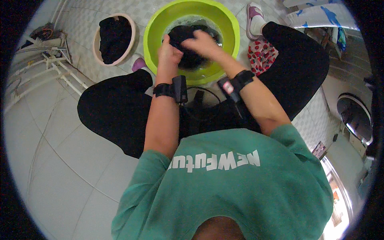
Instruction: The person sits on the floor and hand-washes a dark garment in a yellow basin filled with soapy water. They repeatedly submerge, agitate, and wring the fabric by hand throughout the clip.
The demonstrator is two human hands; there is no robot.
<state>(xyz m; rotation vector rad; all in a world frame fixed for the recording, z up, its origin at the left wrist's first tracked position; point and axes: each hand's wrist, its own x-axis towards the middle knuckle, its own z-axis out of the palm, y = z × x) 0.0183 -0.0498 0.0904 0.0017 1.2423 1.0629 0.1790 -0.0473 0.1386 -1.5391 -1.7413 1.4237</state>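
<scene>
A green plastic basin [192, 78] stands on the floor before me, with soapy water [186, 20] in it. Wet black cloth [192, 61] lies bunched in the water. At the basin's left side my left hand [169, 54] grips part of this cloth, its thumb raised and its fingers curled. My right hand [204, 45] is over the cloth from the right, fingers pointing left and thumb up. It is blurred, and whether its fingers close on the cloth is hidden.
A pale pink basin [133, 36] with black cloth [115, 39] stands on the left. White pipes or rack bars [70, 73] run along the left wall. By my right foot is a strawberry-print fabric [261, 57]. A round dark appliance door [354, 117] is at far right.
</scene>
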